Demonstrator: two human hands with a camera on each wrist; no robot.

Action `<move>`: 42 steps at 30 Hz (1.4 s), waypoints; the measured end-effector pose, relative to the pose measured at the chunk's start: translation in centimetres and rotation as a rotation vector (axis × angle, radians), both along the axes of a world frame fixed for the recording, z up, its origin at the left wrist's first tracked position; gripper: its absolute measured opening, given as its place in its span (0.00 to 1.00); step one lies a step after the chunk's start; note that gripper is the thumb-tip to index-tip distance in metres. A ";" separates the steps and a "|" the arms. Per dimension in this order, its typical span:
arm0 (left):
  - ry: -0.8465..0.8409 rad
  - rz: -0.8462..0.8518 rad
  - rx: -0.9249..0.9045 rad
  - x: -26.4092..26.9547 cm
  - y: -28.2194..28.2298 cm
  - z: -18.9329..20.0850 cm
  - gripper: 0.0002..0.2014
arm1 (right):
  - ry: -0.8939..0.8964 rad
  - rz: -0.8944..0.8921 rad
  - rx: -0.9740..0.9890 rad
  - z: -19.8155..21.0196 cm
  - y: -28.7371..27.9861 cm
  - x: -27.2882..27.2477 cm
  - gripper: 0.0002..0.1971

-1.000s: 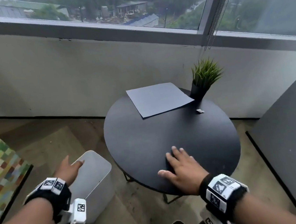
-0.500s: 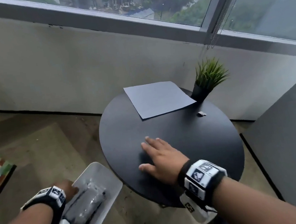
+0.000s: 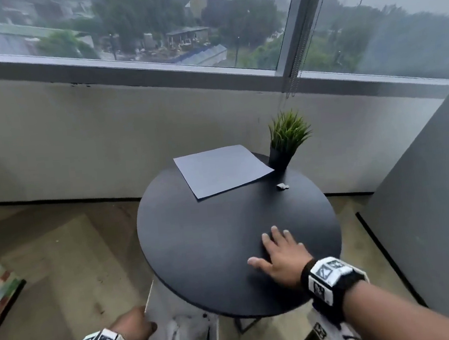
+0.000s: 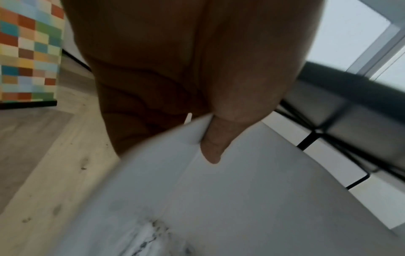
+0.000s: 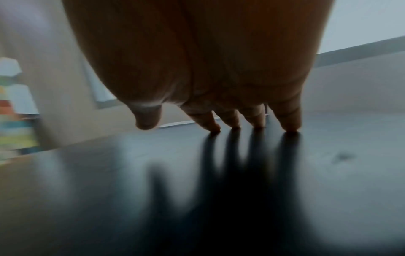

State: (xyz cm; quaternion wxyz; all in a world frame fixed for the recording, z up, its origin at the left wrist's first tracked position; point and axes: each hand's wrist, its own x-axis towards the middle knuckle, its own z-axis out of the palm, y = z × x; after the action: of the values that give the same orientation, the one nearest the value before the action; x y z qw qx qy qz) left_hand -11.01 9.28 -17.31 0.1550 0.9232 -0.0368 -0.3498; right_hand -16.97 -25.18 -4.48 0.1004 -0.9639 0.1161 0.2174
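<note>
Head view, lower left: left hand (image 3: 134, 328) grips the white bin (image 3: 163, 312) by its rim, just under the round black table (image 3: 211, 240). Right hand (image 3: 285, 257), fingers spread flat on the tabletop, lies right of the bin and nearer the paper scrap (image 3: 282, 186).

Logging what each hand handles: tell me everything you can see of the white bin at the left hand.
The white bin looks like matte plastic, with straight walls, rounded corners and an open top. It sits low beside the round black table, partly under its near edge. The left hand grips its left rim, the thumb hooked over onto the inner wall. Something pale and crinkled with dark specks lies inside, too blurred to identify. Whether it rests on the floor cannot be told.
</note>
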 end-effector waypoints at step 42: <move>0.080 0.179 -0.389 -5.4 -0.7 5.7 0.35 | -0.206 0.190 0.037 -3.0 14.7 -3.5 0.50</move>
State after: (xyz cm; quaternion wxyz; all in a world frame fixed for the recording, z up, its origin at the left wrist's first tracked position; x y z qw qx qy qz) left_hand -16.43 8.58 -11.57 0.3619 0.8609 -0.0152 -0.3573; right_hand -20.49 -10.46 -7.53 0.1085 -0.9858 0.0092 0.1279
